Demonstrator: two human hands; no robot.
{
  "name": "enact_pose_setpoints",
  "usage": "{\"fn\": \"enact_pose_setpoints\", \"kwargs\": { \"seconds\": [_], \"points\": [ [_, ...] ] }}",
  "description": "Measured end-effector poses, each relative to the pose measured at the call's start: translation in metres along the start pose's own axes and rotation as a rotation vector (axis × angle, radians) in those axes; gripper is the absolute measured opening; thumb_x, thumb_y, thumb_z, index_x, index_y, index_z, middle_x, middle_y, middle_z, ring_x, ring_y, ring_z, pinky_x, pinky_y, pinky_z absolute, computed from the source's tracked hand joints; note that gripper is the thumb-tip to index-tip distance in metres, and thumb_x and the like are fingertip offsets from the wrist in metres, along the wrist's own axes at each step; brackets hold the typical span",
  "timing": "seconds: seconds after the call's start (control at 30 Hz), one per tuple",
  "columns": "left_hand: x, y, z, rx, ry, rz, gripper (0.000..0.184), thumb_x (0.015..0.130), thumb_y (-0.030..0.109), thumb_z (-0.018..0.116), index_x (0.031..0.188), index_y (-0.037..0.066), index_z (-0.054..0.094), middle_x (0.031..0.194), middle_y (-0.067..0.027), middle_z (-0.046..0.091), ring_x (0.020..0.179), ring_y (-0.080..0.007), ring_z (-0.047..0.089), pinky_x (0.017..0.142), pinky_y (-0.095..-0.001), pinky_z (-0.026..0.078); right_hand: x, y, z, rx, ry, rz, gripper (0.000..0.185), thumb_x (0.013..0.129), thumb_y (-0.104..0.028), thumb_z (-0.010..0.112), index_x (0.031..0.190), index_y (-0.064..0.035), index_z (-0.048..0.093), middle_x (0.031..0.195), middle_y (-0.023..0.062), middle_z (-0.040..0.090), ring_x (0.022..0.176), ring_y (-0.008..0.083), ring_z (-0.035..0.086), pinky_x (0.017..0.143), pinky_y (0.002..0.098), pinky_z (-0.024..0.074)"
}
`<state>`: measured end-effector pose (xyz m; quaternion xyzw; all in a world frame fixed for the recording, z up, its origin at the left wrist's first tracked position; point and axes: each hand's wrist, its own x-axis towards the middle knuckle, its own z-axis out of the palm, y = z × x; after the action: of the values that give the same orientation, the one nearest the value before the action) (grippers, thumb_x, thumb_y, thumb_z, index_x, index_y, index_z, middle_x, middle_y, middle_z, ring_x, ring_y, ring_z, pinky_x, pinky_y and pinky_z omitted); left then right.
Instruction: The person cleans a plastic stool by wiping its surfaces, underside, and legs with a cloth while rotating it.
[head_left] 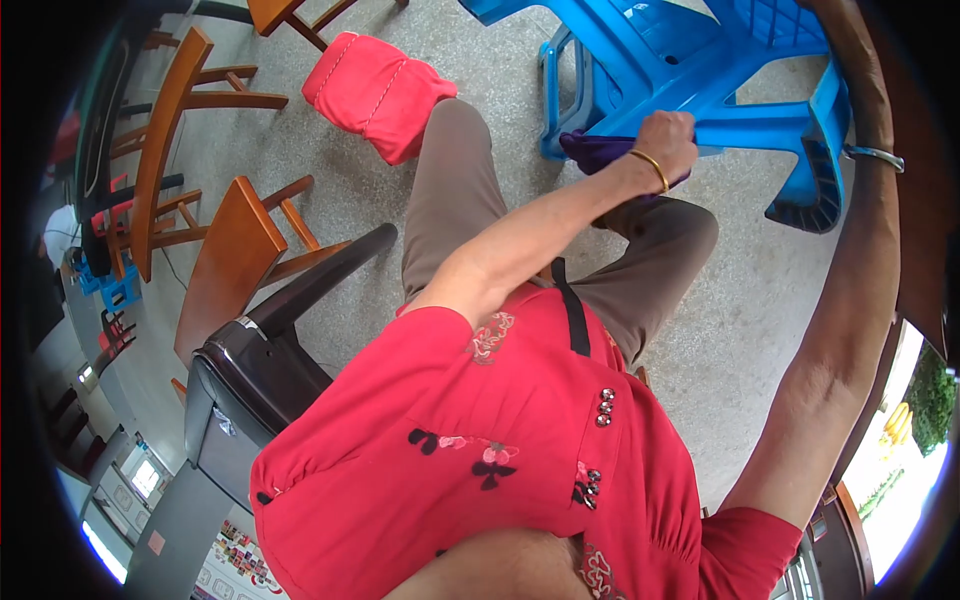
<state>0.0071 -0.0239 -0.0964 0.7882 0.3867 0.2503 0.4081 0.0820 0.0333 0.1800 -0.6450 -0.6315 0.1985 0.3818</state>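
Embroidered blouse (400, 480) | left hand (668, 143) clamped on crumpled purple cloth (592, 152) | blue plastic chair (740, 122) | right hand (828, 8): can't tell

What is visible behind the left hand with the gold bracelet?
Purple cloth shows on both sides of the left hand, with blue plastic furniture beyond. What the hand itself covers cannot be seen.

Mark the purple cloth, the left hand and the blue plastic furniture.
Purple cloth (592, 153): head view, on the part left of the hand.
Left hand (667, 143): head view, on the back of the hand.
Blue plastic furniture (708, 90): head view, on the plastic near its visible middle.
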Motion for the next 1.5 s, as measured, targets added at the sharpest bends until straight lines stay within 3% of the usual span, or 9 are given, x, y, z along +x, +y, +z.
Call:
{"fn": "enact_pose_setpoints", "kwargs": {
  "seconds": [0.1,0.13,0.37,0.5,0.6,0.77,0.87,1.2,1.5],
  "points": [
    [-0.007,-0.026,-0.063,-0.372,-0.234,-0.077,0.019,0.062,0.019,0.074,0.072,0.005,0.066,0.070,-0.0078,0.065,0.065,-0.0183,0.060,0.059,-0.0318,0.048,-0.004,-0.003,-0.005,-0.026,0.032,0.006,0.059,0.063,-0.024,0.069,0.118,-0.0028,0.065,0.100,0.0117,0.068,0.083,0.0165,0.064,0.076,0.0284,0.0538],
    [-0.015,-0.031,-0.085,-0.645,-0.313,-0.305,0.017,0.067,0.017,0.074,0.076,0.005,0.067,0.078,-0.0039,0.066,0.068,-0.0131,0.058,0.060,-0.0271,0.047,-0.007,-0.003,-0.004,-0.028,0.042,0.012,0.059,0.063,-0.024,0.069,0.118,-0.0029,0.065,0.101,0.0117,0.068,0.084,0.0166,0.064,0.076,0.0285,0.0538],
    [-0.059,-0.107,-0.128,-1.293,-0.268,-0.638,0.012,0.084,0.003,0.068,0.095,0.006,0.063,0.087,-0.0058,0.066,0.077,-0.0139,0.063,0.070,-0.0254,0.049,-0.011,0.000,0.002,-0.050,0.093,0.036,0.059,0.063,-0.024,0.069,0.119,-0.0038,0.065,0.103,0.0118,0.068,0.086,0.0172,0.064,0.078,0.0291,0.0534],
    [-0.061,-0.059,-0.129,-1.427,-0.298,-0.641,0.011,0.085,0.004,0.067,0.096,0.003,0.064,0.089,-0.0041,0.066,0.080,-0.0149,0.064,0.074,-0.0250,0.048,-0.014,0.003,0.002,-0.087,0.108,0.066,0.060,0.063,-0.025,0.069,0.119,-0.0044,0.065,0.104,0.0119,0.068,0.088,0.0176,0.064,0.080,0.0295,0.0532],
    [-0.042,-0.019,-0.111,-1.163,-0.332,-0.402,0.011,0.085,0.008,0.066,0.095,0.005,0.066,0.089,-0.0060,0.067,0.082,-0.0170,0.065,0.075,-0.0283,0.049,-0.012,0.002,0.000,-0.117,0.123,0.086,0.060,0.063,-0.025,0.069,0.119,-0.0048,0.065,0.105,0.0120,0.068,0.089,0.0178,0.064,0.081,0.0297,0.0531],
    [-0.029,0.001,-0.039,0.106,-0.342,0.126,0.009,0.078,0.013,0.068,0.087,0.015,0.069,0.095,-0.0142,0.058,0.093,-0.0311,0.057,0.081,-0.0424,0.047,-0.007,0.002,-0.010,-0.161,0.173,0.118,0.060,0.063,-0.026,0.070,0.120,-0.0054,0.065,0.106,0.0121,0.068,0.091,0.0182,0.064,0.082,0.0302,0.0528],
    [-0.046,0.000,-0.022,0.333,-0.216,0.223,0.010,0.080,0.013,0.064,0.089,0.015,0.069,0.099,-0.0142,0.051,0.091,-0.0340,0.050,0.079,-0.0457,0.045,0.002,0.011,-0.018,-0.236,0.151,0.234,0.060,0.063,-0.028,0.070,0.121,-0.0123,0.066,0.117,0.0127,0.065,0.104,0.0206,0.061,0.093,0.0325,0.0472],
    [-0.080,-0.028,-0.065,0.367,-0.117,0.512,0.008,0.073,0.000,0.054,0.076,0.007,0.056,0.094,-0.0146,0.047,0.084,-0.0325,0.048,0.069,-0.0435,0.038,-0.004,0.026,-0.020,-0.244,0.198,0.118,0.045,0.068,-0.043,0.068,0.102,-0.0126,0.072,0.114,0.0103,0.061,0.111,0.0179,0.053,0.099,0.0344,0.0416],
    [-0.134,-0.065,-0.079,0.201,-0.006,0.360,0.011,0.073,0.002,0.063,0.082,0.006,0.060,0.096,-0.0124,0.051,0.087,-0.0324,0.051,0.075,-0.0411,0.044,-0.004,0.016,-0.018,-0.208,0.081,0.056,0.042,0.071,-0.048,0.066,0.093,-0.0129,0.072,0.109,0.0084,0.060,0.113,0.0179,0.050,0.102,0.0357,0.0389]
  ]
}}
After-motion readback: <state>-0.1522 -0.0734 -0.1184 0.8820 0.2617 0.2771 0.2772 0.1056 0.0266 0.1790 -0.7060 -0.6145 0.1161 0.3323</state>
